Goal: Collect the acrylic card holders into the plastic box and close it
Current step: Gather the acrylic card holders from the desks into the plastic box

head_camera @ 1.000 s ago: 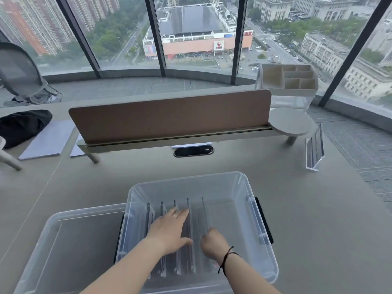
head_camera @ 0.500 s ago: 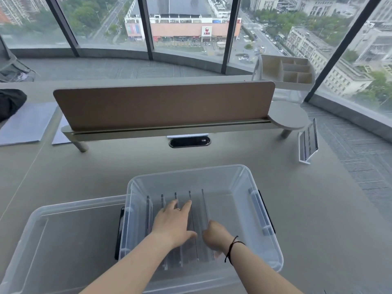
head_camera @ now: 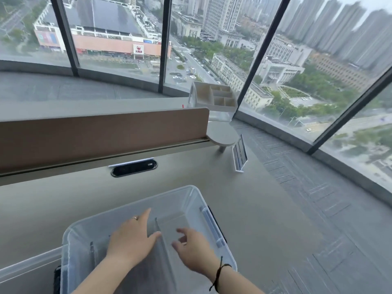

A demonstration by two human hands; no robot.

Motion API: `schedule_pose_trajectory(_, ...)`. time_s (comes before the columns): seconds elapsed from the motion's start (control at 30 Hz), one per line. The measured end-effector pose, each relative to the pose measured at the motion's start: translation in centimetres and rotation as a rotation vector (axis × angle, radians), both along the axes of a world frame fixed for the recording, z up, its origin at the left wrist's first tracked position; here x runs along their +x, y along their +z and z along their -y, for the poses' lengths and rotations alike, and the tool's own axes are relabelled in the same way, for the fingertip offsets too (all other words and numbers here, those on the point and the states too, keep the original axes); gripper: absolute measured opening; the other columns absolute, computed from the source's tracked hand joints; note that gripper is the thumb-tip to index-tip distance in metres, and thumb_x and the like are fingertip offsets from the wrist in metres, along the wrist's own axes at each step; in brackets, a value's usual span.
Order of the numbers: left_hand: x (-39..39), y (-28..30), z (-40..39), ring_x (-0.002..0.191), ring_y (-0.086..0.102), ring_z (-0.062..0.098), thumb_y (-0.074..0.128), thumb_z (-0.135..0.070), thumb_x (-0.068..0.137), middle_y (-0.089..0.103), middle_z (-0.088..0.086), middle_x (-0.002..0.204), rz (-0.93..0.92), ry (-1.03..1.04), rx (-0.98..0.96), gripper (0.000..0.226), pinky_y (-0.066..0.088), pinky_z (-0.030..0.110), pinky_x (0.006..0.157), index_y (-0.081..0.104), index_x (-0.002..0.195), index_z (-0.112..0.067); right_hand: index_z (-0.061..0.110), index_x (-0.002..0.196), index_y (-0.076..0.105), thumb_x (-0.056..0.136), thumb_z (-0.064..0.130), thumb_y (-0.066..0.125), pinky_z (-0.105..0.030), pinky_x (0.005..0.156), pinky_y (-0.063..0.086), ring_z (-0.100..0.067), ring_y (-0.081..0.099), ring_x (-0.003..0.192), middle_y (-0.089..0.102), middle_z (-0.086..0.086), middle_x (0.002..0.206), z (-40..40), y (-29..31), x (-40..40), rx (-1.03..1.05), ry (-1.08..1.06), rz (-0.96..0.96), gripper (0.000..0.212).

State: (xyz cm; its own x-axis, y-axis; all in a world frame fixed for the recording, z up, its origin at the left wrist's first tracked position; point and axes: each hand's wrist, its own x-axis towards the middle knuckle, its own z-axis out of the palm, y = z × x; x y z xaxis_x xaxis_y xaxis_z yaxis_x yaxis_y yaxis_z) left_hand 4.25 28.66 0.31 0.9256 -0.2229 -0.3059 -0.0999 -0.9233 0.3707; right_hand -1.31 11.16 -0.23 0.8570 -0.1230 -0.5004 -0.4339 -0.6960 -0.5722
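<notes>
the clear plastic box [head_camera: 180,200] sits open on the grey desk [head_camera: 265,219], near the lower edge of view. inside it, several acrylic card holders [head_camera: 158,227] stand on edge in a row; the exact count cannot be told, as the hands cover part of the row. the left hand [head_camera: 131,238] lies flat and open, palm down, on top of the holders, fingers straight, a ring on one finger. the right hand [head_camera: 191,249] hovers inside the box just right of the row, fingers loosely spread and partly curled, gripping nothing; a dark cord circles its wrist. the box lid [head_camera: 27,266] lies on the desk against the box's left side. one more acrylic card holder [head_camera: 239,155] stands apart on the desk, well beyond the box, beside the round shelf end [head_camera: 222,134] of the brown divider panel [head_camera: 101,132]. a white compartment organiser [head_camera: 216,96] sits behind that.
</notes>
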Motion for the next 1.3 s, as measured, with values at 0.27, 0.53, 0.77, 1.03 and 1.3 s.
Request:
schedule_pose_trajectory(0.27,7.5,5.3,9.2,0.120,0.054,0.023,0.044,-0.054,0.093,0.048,-0.003,0.140,0.139,-0.073,-0.033,0.059,0.045,0.038,0.089,0.027,0.147,-0.036,0.017,0.093,0.068,0.087,0.023,0.057,-0.035,0.067,0.057,-0.015,0.067,0.065,0.072,-0.005,0.078,16.6,3.4,6.7,0.139,-0.406,0.127,0.014)
schedule_pose_trajectory(0.53,14.0,4.1,24.5,0.122,0.052,0.019,0.040,-0.053,0.095,0.035,-0.008,0.149,0.175,-0.180,0.117,0.065,0.045,0.036,0.089,0.010,0.150,-0.038,0.001,0.125,0.049,0.095,0.028,0.050,-0.038,0.091,0.042,-0.036,0.053,0.113,0.058,-0.016,0.122,33.8,-0.3,20.4,-0.291,-0.371,0.209,0.040)
schedule_pose_trajectory(0.77,19.0,2.1,34.2,0.122,0.051,0.017,0.041,-0.051,0.095,0.033,-0.013,0.149,0.183,-0.235,0.172,0.057,0.042,0.035,0.090,0.021,0.146,-0.037,0.002,0.128,0.045,0.092,0.035,0.052,-0.037,0.092,0.045,-0.032,0.056,0.114,0.057,-0.015,0.126,40.6,-6.7,30.0,-0.209,-0.342,0.058,0.049)
schedule_pose_trajectory(1.03,24.2,-0.3,39.9,0.127,0.043,0.015,0.043,-0.049,0.094,0.035,-0.012,0.145,0.145,-0.316,0.140,0.056,0.042,0.035,0.096,0.025,0.145,-0.034,0.016,0.068,0.038,0.080,0.002,0.041,-0.027,0.052,0.034,-0.025,0.049,0.069,0.048,-0.002,0.071,46.8,-8.7,32.5,-0.294,0.035,-0.003,0.018)
schedule_pose_trajectory(1.3,27.4,-4.8,47.2,0.143,0.021,0.022,0.048,-0.045,0.094,0.015,0.000,0.160,0.069,-0.411,0.150,0.068,0.035,0.041,0.107,0.012,0.150,-0.031,0.020,0.076,0.048,0.075,0.004,0.044,-0.029,0.061,0.041,-0.031,0.058,0.078,0.058,-0.001,0.076,53.3,-8.7,31.6,-0.435,0.377,-0.069,0.016)
